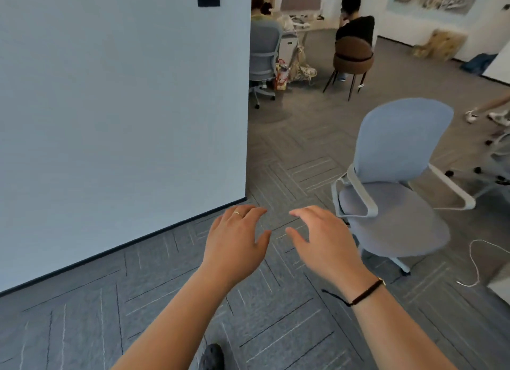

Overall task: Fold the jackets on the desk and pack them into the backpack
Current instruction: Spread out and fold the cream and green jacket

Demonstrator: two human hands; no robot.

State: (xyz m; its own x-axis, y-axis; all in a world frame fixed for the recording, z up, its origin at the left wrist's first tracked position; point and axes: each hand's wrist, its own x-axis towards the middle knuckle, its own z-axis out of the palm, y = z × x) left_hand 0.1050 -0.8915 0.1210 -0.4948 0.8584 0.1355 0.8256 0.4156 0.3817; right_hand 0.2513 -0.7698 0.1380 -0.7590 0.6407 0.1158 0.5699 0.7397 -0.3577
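Left hand (234,242) and right hand (325,240) both loose, fingers relaxed, holding nothing, over open carpet (171,322). Wall (116,107) edge left, one pale-blue chair (397,182) near right.

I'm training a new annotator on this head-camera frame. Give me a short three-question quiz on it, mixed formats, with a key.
1. True or false: the left hand holds a jacket.
2. Which wrist wears a dark bracelet? A) left B) right C) neither
3. Fill in: the nearest blue office chair stands to the ____ of both hands.

Key:
1. False. Both the left hand and the right hand are empty, fingers relaxed, over the grey carpet; no jacket, desk or backpack is visible.
2. B
3. right
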